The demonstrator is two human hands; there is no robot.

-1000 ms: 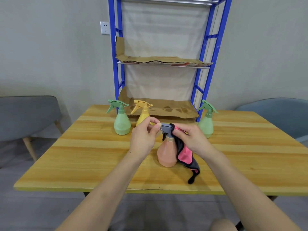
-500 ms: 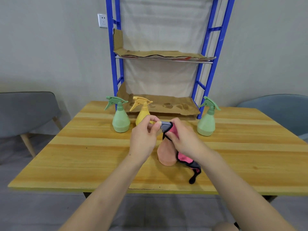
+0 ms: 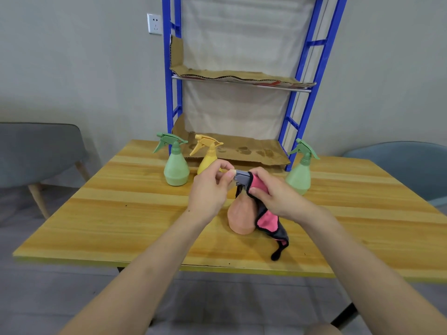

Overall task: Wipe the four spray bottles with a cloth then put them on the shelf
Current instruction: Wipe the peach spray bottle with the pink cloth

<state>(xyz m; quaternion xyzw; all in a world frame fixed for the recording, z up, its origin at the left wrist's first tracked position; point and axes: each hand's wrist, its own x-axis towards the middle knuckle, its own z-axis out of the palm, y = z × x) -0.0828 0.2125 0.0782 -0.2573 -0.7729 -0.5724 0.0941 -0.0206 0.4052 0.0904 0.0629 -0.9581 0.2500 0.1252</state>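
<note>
Upright orange bottle point(image 3: 240, 218) stands between both: left grip point(image 3: 208, 191) pinches its left-pointing nozzle point(image 3: 242, 178), right grip point(image 3: 275, 195) clamps the cloth point(image 3: 266, 220) round its neck.

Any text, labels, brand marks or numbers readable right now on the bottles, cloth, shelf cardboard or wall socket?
Nothing readable.
No label visible on the orange bottle, yellow bottle, left green bottle or right green bottle.
No tag visible on the cloth.
Too blurred to read: red print at the right end of the upper cardboard.
No lettering visible on the wall socket.
</note>
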